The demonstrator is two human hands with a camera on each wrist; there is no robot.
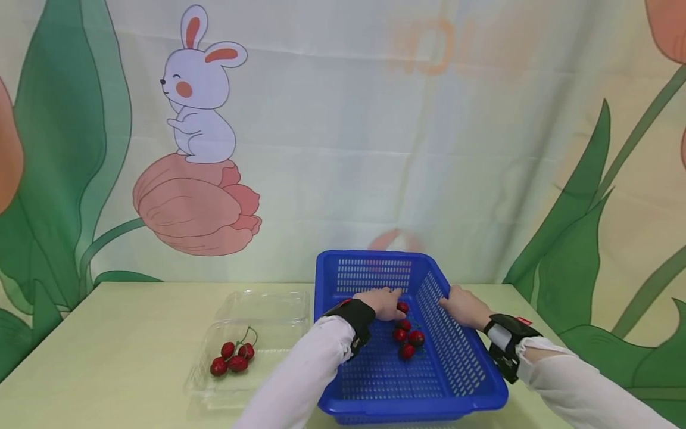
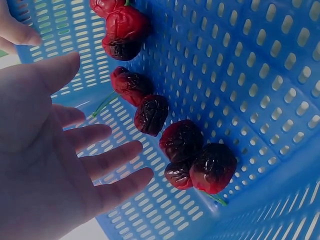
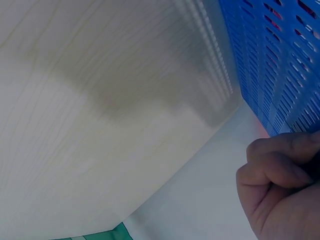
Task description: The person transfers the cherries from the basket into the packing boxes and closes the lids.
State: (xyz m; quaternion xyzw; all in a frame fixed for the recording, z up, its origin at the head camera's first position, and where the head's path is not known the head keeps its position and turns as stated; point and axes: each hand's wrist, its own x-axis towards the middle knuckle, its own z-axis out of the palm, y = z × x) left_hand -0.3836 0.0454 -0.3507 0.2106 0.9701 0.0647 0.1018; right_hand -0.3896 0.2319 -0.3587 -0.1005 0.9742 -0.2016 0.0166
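Note:
My left hand (image 1: 382, 302) reaches into the blue plastic basket (image 1: 412, 408) with its fingers spread. In the left wrist view the fingers (image 2: 117, 160) hold nothing and extend beside several dark red cherries (image 2: 213, 167) lying along the basket floor. Some of these cherries (image 1: 407, 351) also show in the head view, to the right of that hand. My right hand (image 1: 467, 307) grips the basket's right rim; in the right wrist view its fingers (image 3: 270, 170) are curled at the top edge. Left of the basket, a clear plastic clamshell box (image 1: 273, 351) lies with its lid folded back.
Several cherries (image 1: 237, 363), one pair with green stems, sit in the left part of the clear box. All stands on a pale wood-grain table (image 1: 107, 351). Behind it hangs a printed cloth backdrop (image 1: 332, 149) with a rabbit and tulips.

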